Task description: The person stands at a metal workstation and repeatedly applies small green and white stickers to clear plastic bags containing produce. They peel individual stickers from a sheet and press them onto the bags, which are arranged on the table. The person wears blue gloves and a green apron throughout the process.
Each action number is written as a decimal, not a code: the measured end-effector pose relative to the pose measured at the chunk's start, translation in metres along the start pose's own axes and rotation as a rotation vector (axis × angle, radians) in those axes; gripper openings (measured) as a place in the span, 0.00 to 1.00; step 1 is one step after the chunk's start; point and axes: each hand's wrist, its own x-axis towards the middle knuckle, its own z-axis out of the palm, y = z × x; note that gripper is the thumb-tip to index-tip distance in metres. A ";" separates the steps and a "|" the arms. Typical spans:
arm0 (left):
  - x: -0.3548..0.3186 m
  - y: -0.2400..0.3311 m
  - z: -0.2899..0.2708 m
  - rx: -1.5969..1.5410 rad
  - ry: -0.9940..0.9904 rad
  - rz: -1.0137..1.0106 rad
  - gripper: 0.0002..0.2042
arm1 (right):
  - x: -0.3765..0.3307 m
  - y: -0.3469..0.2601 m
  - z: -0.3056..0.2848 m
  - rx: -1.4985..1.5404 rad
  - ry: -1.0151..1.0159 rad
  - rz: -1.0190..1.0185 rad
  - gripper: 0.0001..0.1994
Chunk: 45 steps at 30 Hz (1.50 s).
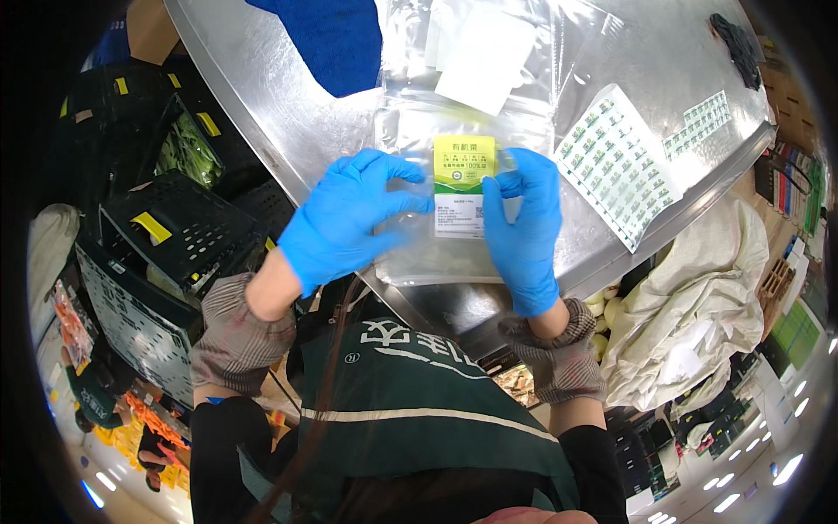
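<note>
A green-and-white label (458,213) lies upright on a stack of clear plastic bags (406,262) on the metal table. My left hand (345,218), in a blue glove, is at the label's left side with its fingers bent and apart; its lower edge is smeared by motion. At the label's right edge is my right hand (530,231), also blue-gloved, with thumb and curled fingers drawn close together. A tiny pale speck shows by that thumb's tip, too small to name. Right of this hand lies a sheet of small green stickers (615,162).
Blank white paper (489,57) and a blue cloth (336,44) lie at the table's far side. A smaller sticker sheet (698,122) and a black crumpled item (736,48) are far right. Black crates (188,231) stand left; a white sack (698,297) hangs right, near pale vegetables.
</note>
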 end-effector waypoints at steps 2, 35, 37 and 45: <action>-0.006 -0.011 0.012 0.128 -0.058 -0.027 0.11 | 0.004 0.002 -0.001 -0.078 -0.006 -0.063 0.20; -0.006 -0.006 0.009 -0.028 -0.061 -0.188 0.07 | 0.026 -0.006 -0.054 -0.280 -0.110 -0.017 0.09; -0.006 -0.006 0.002 -0.339 -0.003 -0.426 0.05 | 0.023 -0.020 -0.069 0.103 0.115 0.287 0.07; 0.002 0.001 0.001 -0.015 0.013 -0.045 0.08 | 0.017 -0.003 -0.027 -0.682 -0.371 -0.309 0.07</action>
